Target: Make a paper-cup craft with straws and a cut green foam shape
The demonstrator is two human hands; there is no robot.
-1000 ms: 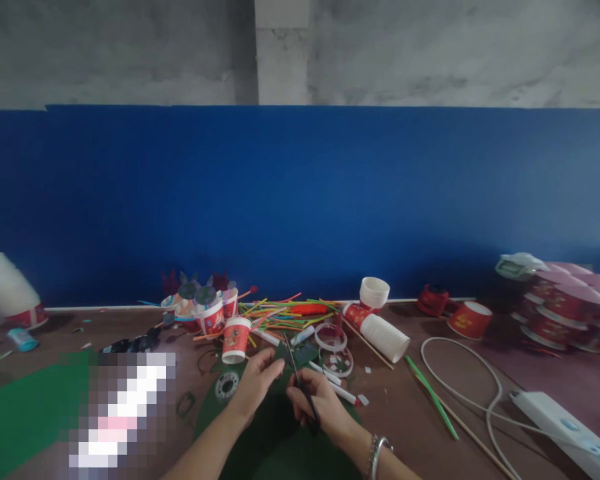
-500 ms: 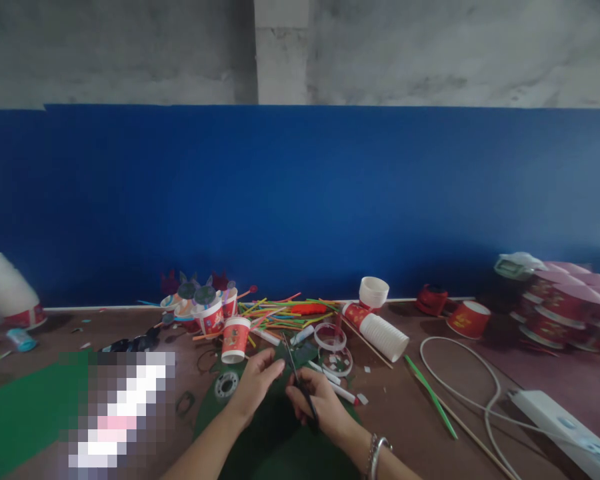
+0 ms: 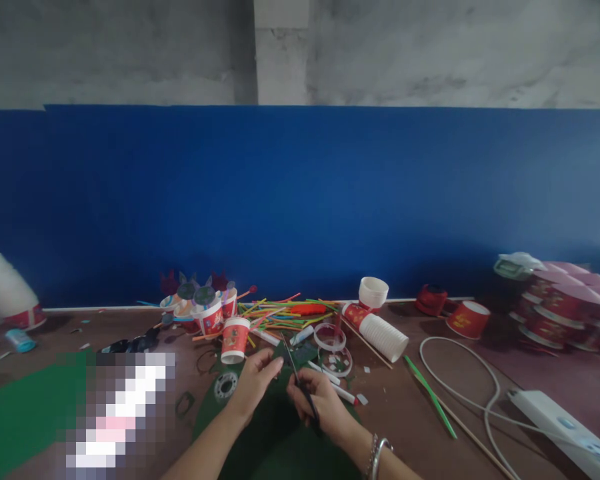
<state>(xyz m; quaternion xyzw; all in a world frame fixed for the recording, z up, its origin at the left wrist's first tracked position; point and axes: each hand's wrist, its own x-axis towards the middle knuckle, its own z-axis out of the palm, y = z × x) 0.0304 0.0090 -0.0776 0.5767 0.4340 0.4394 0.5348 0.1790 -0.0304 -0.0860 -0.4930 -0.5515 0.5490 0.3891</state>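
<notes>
My right hand [image 3: 323, 400] is closed around a pair of black-handled scissors [image 3: 291, 357], with the blades pointing away from me and up to the left. To their left, my left hand [image 3: 256, 383] is closed in a pinch, thumb against fingers, on a small dark green piece of paper [image 3: 279, 351] beside the blades. Its edges blend into the dark things behind. Under both hands spreads a dark green sheet [image 3: 280, 453]. A roll of tape [image 3: 226, 385] sits by my left wrist, and white markers [image 3: 344, 393] lie right of the scissors.
Behind my hands are a red paper cup [image 3: 235, 339], decorated cups [image 3: 209, 316], colourful sticks [image 3: 275, 312] and clear tape rings [image 3: 330, 337]. Stacked cups [image 3: 384, 337] lie to the right, near a white cable [image 3: 497, 383] and power strip [image 3: 565, 427]. A green sheet [image 3: 35, 413] lies left.
My left hand has shifted very slightly left and down, and the fingers of my right hand have moved a little on the scissors. The things on the table stay put.
</notes>
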